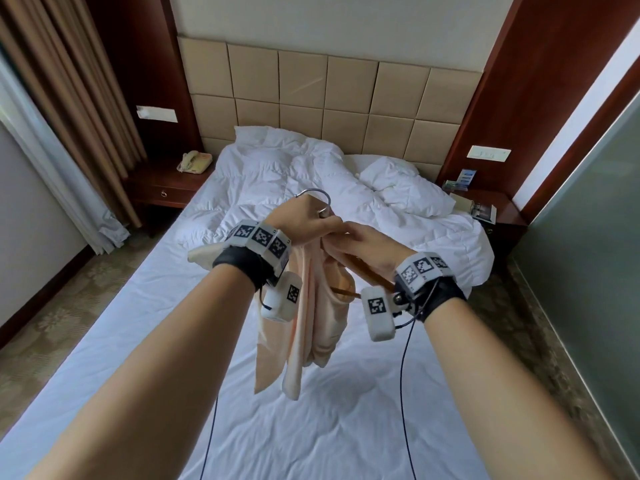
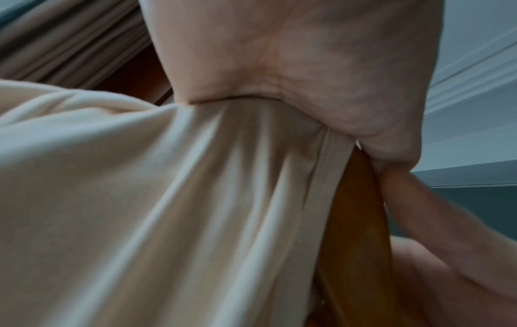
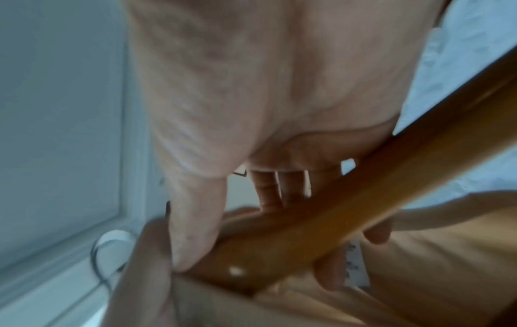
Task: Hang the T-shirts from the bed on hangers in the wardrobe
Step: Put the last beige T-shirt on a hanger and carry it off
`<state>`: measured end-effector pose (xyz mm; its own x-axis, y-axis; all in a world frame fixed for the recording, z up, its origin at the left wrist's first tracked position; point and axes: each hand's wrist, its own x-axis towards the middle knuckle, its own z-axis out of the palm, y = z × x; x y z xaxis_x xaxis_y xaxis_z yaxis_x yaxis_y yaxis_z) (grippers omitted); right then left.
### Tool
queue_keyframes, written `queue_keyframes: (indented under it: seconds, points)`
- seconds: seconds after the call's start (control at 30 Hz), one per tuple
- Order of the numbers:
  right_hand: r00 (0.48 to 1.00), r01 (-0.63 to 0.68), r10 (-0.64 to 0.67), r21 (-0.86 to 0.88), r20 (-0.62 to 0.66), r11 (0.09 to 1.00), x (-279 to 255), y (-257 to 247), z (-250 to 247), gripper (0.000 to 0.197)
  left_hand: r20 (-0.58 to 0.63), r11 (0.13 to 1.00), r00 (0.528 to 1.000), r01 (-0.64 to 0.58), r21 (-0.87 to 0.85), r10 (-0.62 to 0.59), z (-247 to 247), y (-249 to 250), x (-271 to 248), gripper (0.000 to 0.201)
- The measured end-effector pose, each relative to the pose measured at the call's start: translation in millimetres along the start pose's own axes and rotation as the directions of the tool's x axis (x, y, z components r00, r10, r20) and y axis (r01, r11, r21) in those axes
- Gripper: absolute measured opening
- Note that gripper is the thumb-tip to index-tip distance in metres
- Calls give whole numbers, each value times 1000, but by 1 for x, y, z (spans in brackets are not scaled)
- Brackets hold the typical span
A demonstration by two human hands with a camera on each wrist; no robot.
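Both forearms reach to frame centre, where the left hand and right hand meet, fingers curled and gripping.

The bed is covered by a white sheet at lower centre. A rumpled duvet and a pillow are heaped at its upper end.

Hotel bedroom as I see it through the head camera.

A padded beige headboard backs a bed with a white sheet and a rumpled duvet. Dark wooden nightstands flank it; the one on my left carries a cream telephone. Brown curtains hang at left, patterned carpet below, a frosted glass panel at right.
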<state>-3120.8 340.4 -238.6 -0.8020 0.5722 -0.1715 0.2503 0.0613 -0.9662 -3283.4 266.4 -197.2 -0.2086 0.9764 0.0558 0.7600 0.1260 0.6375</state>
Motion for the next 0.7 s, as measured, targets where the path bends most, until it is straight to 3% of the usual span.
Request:
queue_keyframes:
  seconds: [0.07,0.17,0.23,0.4,0.6,0.7]
  points:
    - [998,-45,38,134,54,990,-1,-2,-10,33,-28,1000,1000,3,-8,-3,-4,-4,0,47]
    - [998,-68,66,141,14,988,7,-5,-22,24,-33,1000,999,13,-15,-13,-9,-1,-1,59]
    - [999,-41,43,74,-31,996,14,-7,-26,13,-61,999,997,43,16,-42,-11,4,0,55]
    - [996,-48,38,-112,-84,993,21,-17,-29,17,-190,995,981,54,79,-38,-21,11,1,47]
    - [998,-58,46,-395,-40,917,19,-27,-40,25,-252,990,967,75,119,-43,-33,5,4,43]
    - [999,-26,33,-443,8,896,16,-33,-41,15,-264,992,964,70,104,-41,-35,5,4,44]
